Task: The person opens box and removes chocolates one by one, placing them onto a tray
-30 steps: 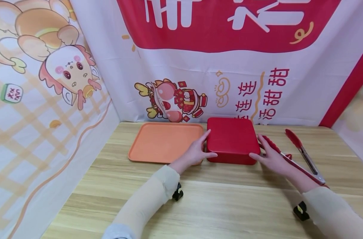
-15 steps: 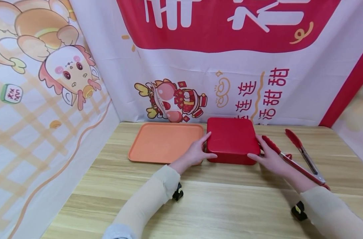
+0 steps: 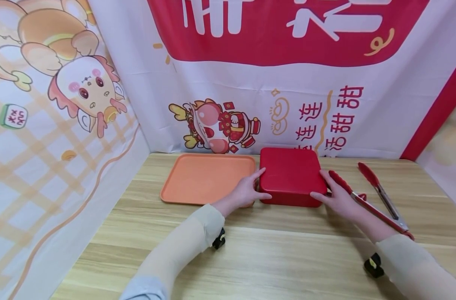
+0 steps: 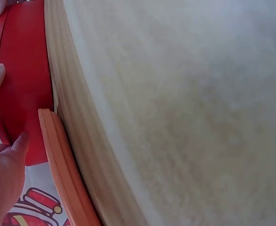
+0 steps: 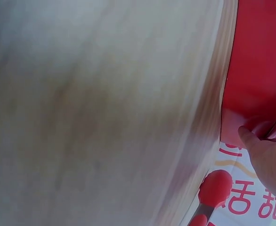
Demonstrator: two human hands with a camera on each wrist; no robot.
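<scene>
A closed red box (image 3: pixel 292 171) with rounded corners stands on the wooden table against the back cloth. At its left side my left hand (image 3: pixel 244 192) holds it, thumb on the front corner and fingers along the side. My right hand (image 3: pixel 342 199) grips the opposite side in the same manner. In the left wrist view a thin seam runs along the upper edge of the box (image 4: pixel 27 70), marking its lid. The right wrist view has the thumb of my right hand (image 5: pixel 270 160) against the box wall (image 5: pixel 255 61); the other fingers are mostly hidden.
An orange tray (image 3: pixel 209 177) lies directly left of the box, partly under my left hand. To the right, red-tipped tongs (image 3: pixel 382 196) lie spread, one arm beside my right wrist. A printed cloth (image 3: pixel 220 79) hangs behind the table (image 3: pixel 280 258).
My right hand has shifted slightly left and closer against the box's side. The left hand stays almost still, and the box, tray and tongs keep their places.
</scene>
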